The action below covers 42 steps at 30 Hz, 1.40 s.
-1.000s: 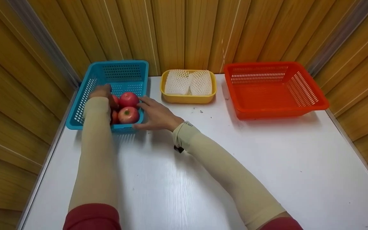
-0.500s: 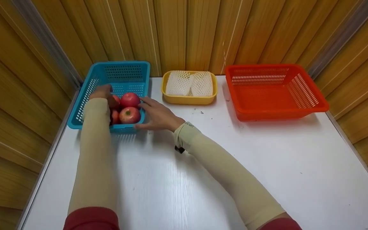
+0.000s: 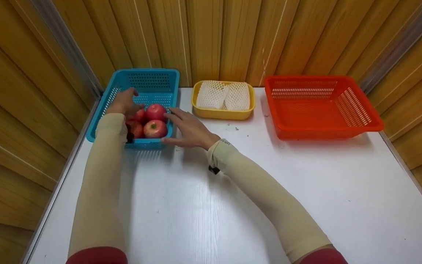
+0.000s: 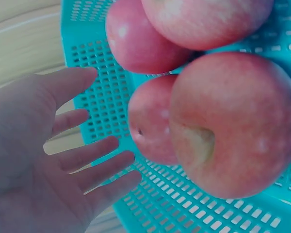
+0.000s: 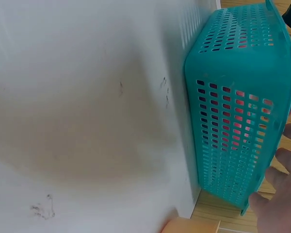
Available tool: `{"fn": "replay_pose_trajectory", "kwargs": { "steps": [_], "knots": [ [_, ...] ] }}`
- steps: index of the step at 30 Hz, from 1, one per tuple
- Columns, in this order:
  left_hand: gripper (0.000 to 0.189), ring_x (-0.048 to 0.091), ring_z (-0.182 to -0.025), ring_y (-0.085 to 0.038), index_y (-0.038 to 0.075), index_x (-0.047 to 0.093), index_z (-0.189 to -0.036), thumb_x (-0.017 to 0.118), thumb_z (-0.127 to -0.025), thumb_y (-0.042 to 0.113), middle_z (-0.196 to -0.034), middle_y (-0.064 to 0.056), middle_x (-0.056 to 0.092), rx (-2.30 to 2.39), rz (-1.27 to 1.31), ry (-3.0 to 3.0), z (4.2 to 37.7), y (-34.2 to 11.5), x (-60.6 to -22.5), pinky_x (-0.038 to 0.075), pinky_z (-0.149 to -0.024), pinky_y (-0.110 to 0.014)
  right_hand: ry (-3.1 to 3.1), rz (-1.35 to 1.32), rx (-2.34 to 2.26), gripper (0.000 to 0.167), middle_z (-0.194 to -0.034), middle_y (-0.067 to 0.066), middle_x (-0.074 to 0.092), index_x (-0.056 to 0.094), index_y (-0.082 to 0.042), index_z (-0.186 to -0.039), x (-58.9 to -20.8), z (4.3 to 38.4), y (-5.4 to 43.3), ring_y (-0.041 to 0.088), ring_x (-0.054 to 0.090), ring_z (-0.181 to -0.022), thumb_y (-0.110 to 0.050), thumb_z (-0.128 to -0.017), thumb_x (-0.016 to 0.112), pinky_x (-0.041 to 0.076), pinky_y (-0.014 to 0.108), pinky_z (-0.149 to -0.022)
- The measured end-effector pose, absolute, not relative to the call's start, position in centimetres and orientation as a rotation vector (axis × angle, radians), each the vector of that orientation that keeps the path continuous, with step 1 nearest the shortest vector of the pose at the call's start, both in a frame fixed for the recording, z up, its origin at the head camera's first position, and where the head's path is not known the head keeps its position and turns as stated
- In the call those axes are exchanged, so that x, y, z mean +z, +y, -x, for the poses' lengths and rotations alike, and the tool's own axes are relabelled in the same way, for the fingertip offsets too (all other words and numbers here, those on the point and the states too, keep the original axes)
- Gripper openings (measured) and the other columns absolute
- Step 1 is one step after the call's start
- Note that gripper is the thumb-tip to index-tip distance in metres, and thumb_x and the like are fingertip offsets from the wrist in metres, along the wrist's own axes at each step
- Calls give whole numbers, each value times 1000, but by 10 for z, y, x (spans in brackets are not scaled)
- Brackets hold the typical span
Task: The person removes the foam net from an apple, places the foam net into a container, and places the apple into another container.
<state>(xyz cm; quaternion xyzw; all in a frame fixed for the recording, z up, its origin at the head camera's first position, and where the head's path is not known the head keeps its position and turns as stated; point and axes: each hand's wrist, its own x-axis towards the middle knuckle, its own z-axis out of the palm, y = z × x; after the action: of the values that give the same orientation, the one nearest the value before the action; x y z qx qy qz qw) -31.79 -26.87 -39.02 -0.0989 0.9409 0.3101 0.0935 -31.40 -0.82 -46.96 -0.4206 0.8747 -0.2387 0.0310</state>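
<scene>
Several red apples [image 3: 155, 129] lie together in the front right part of the blue plastic basket [image 3: 148, 70]. My left hand [image 3: 122, 103] hovers over the basket's left side, by the apples. In the left wrist view, this hand [image 4: 43, 145] has its fingers spread and apart from the apples [image 4: 237, 102], with nothing in the palm. My right hand [image 3: 193, 131] is at the basket's right side, fingers spread along the rim. The right wrist view shows its fingertips near the rim of the blue basket [image 5: 240, 68]; exact contact is unclear.
A small yellow basket [image 3: 221, 114] with white foam fruit nets [image 3: 211, 95] stands at the back middle. To its right is a larger orange-red basket [image 3: 321, 131]. Wood-patterned walls [image 3: 233, 40] enclose the white table [image 3: 240, 205] at the back and sides.
My left hand has risen off the apples and its fingers have extended, so more of the left apples shows. The right hand keeps its place by the basket. The head view has shifted slightly.
</scene>
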Motion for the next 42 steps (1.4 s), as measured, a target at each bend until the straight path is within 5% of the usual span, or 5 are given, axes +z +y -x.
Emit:
{"fn": "replay_pose_trajectory", "kwargs": {
  "steps": [18,42],
  "knots": [
    [60,38,-143,-40,16,42,-151,64,-101,41,-155,-17,42,807,-1,3112,305,-259,-393,44,-106,-65,2949,1253,-527,89,-173,0,8,25,-37,-163,-469,321,29,30,7,-158,-81,-89,46,6,53,-126],
    [69,44,-138,-43,12,47,-150,70,-94,47,-154,-19,44,576,-164,3364,269,-254,-412,46,-102,-66,3167,919,-318,93,-173,6,7,27,-38,-163,-469,325,149,36,-4,-157,-83,-84,51,-3,61,-123]
  ]
}}
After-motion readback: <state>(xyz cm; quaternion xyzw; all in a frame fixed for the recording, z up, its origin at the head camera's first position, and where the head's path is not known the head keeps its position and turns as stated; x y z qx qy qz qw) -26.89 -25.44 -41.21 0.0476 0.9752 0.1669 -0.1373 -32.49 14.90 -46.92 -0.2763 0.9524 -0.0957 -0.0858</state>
